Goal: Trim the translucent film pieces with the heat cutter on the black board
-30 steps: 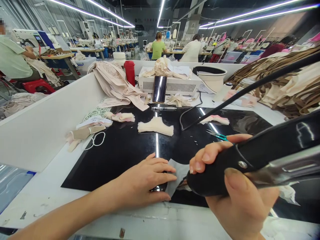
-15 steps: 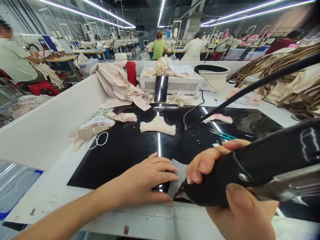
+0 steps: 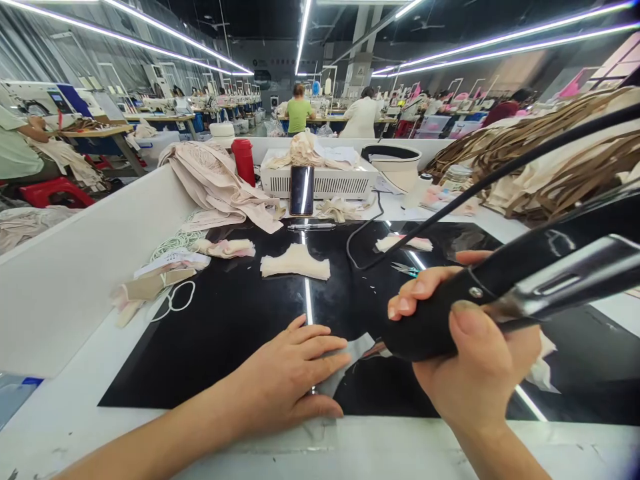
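Observation:
My left hand lies palm down with fingers spread, pressing a thin grey sheet piece onto the black mat. In my right hand is a thick black corded hand tool with a silver lever along its side; my fingers and thumb wrap around its front end. Its pointed metal tip is at the right edge of the grey piece; whether they touch I cannot tell. Beyond my left hand sits a shaped stack of cream fabric pieces. The underside of the left palm is hidden.
The tool's black cable arcs over the mat's right side. Teal snips and a folded fabric piece lie there. Behind stand a phone, a vented white box and a red cup. Straps and fabric pile at right.
My right hand has turned the tool and lifted its rear, showing more of the lever and the metal tip. The left hand stays flat on the grey piece. The view has shifted.

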The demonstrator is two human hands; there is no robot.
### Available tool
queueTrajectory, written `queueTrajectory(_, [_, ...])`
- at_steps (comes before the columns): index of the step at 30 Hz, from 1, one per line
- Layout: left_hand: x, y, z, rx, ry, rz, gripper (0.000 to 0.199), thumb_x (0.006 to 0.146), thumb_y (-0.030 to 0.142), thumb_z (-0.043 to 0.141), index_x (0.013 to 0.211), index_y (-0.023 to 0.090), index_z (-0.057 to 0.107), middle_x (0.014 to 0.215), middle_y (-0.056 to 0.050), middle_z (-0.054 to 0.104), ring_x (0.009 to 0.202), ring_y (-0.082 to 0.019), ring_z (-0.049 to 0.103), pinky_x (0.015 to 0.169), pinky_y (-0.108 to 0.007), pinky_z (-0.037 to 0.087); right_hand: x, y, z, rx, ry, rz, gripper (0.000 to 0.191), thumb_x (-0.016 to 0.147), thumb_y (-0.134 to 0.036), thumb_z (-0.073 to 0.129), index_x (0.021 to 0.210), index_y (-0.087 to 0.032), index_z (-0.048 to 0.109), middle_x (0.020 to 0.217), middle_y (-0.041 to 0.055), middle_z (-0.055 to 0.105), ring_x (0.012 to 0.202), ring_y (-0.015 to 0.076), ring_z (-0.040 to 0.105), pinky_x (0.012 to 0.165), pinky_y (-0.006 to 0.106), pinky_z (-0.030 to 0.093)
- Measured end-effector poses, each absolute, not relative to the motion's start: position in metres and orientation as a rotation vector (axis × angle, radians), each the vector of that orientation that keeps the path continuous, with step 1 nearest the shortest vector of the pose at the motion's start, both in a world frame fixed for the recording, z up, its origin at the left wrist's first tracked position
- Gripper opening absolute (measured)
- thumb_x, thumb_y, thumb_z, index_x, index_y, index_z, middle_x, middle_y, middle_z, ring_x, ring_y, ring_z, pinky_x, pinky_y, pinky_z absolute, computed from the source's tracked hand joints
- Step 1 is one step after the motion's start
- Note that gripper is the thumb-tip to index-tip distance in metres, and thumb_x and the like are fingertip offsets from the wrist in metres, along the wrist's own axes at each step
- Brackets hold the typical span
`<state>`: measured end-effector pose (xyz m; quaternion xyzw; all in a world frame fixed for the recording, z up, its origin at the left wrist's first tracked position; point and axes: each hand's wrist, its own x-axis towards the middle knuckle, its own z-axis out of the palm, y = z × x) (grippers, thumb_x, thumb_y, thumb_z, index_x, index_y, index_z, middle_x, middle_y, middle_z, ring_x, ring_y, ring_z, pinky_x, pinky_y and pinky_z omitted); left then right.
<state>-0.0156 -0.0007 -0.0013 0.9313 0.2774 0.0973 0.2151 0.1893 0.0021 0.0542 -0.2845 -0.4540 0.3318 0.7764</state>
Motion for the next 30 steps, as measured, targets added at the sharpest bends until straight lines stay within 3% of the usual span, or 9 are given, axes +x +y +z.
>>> queueTrajectory(12, [-0.016, -0.002, 0.002, 2.586, 0.798, 0.216, 0.059, 0.101, 0.057, 0.054, 0.152, 0.028, 0.047, 0.158, -0.002, 0.050, 0.149, -0.028, 0.041, 0.126, -0.060, 0.023, 0.188, 0.002, 0.042, -0.635, -1.026, 0.738, 0.037, 0.086, -0.033, 0.081, 0.118, -0.025, 0.062, 0.082, -0.0032, 0.067, 0.064, 0.0151, 0.064, 0.059, 0.031, 0.057])
queueTrajectory(25, [-0.017, -0.003, 0.000, 2.586, 0.794, 0.257, 0.056, 0.102, 0.054, 0.055, 0.151, 0.029, 0.049, 0.156, -0.002, 0.053, 0.147, -0.029, 0.043, 0.125, -0.061, 0.025, 0.200, 0.012, 0.046, -0.646, -0.986, 0.614, 0.034, 0.082, -0.029, 0.081, 0.111, -0.024, 0.063, 0.077, -0.0043, 0.069, 0.059, 0.0149, 0.063, 0.054, 0.029, 0.055])
queueTrajectory(30, [-0.017, -0.002, 0.004, 2.553, 0.804, 0.297, 0.052, 0.103, 0.044, 0.058, 0.151, 0.027, 0.048, 0.155, -0.005, 0.054, 0.146, -0.027, 0.046, 0.126, -0.060, 0.026, 0.200, 0.013, 0.045, -0.677, -0.992, 0.628, 0.031, 0.085, -0.027, 0.078, 0.112, -0.025, 0.062, 0.079, -0.0040, 0.067, 0.061, 0.0150, 0.063, 0.057, 0.031, 0.055])
